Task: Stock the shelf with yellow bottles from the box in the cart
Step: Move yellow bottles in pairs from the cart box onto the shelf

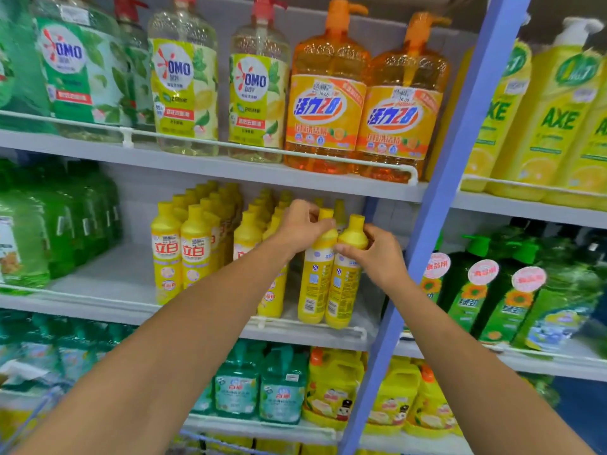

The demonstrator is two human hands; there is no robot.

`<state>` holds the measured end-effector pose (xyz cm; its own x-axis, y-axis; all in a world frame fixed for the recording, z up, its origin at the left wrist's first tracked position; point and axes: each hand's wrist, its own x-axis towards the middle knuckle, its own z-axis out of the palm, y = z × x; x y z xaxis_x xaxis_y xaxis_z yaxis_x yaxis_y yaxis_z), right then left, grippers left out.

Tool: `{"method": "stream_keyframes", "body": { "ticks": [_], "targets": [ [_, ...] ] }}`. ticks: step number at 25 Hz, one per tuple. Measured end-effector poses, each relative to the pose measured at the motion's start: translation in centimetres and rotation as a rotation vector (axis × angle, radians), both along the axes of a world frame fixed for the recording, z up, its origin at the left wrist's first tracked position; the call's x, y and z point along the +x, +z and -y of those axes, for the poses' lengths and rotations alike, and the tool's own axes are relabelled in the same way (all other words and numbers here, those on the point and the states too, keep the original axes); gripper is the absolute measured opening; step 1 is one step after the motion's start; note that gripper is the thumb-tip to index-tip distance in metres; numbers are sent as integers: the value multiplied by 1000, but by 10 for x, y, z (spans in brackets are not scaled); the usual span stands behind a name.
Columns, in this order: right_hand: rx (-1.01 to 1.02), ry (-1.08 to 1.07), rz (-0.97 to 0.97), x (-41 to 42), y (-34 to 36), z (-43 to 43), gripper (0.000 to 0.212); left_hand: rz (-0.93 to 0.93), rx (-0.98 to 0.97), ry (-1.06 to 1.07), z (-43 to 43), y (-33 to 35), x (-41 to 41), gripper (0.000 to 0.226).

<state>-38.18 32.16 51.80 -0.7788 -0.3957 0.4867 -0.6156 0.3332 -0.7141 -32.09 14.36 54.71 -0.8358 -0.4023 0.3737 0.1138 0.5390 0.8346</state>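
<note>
Both arms reach up to the white middle shelf point(98, 284). The left hand point(303, 226) curls its fingers round the neck and shoulder of a slim yellow plastic bottle with a yellow cap point(316, 284), a full wrap just under the cap. Right beside it, the right hand point(379, 256) holds the second yellow bottle point(343, 290) at the shoulder, thumb laid across the front and fingers bent round the far side.

The two bottles stand upright and touch side by side at the front of the shelf, just behind the thin white wire rail point(356, 330), with their barcode labels facing out. They sit at the right end of the shelf, near the blue metal upright post point(427, 231).

To the left stand rows of matching yellow bottles point(180, 247) with red-lettered labels, running back into the shelf. Overhead, two big orange pump bottles point(328, 103) stand on the upper shelf. Past the post on the right, green pump bottles point(473, 290) carry round pink stickers.
</note>
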Motion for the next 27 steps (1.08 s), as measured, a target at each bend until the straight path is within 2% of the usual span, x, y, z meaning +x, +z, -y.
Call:
{"method": "stream_keyframes", "body": {
  "ticks": [3, 7, 11, 15, 19, 23, 27],
  "targets": [
    [-62, 33, 38, -10, -2, 5, 39, 9, 110, 3, 6, -17, -22, 60],
    [-20, -15, 20, -24, -14, 14, 47, 21, 134, 21, 15, -34, -44, 70],
    [-10, -50, 24, -29, -25, 19, 53, 18, 126, 23, 10, -46, -46, 64],
    [-84, -69, 92, -26, -38, 17, 57, -43, 106, 33, -2, -50, -33, 30],
    [-260, 31, 204, -20, -72, 17, 47, -97, 243, 12, -10, -91, -13, 46],
    [-327, 106, 240, -10, -103, 15, 58, -134, 188, -69, -9, -137, -1, 56],
    [-357, 67, 285, -8, -114, 17, 59, -135, 193, -74, -6, -152, -2, 66]
  ]
}}
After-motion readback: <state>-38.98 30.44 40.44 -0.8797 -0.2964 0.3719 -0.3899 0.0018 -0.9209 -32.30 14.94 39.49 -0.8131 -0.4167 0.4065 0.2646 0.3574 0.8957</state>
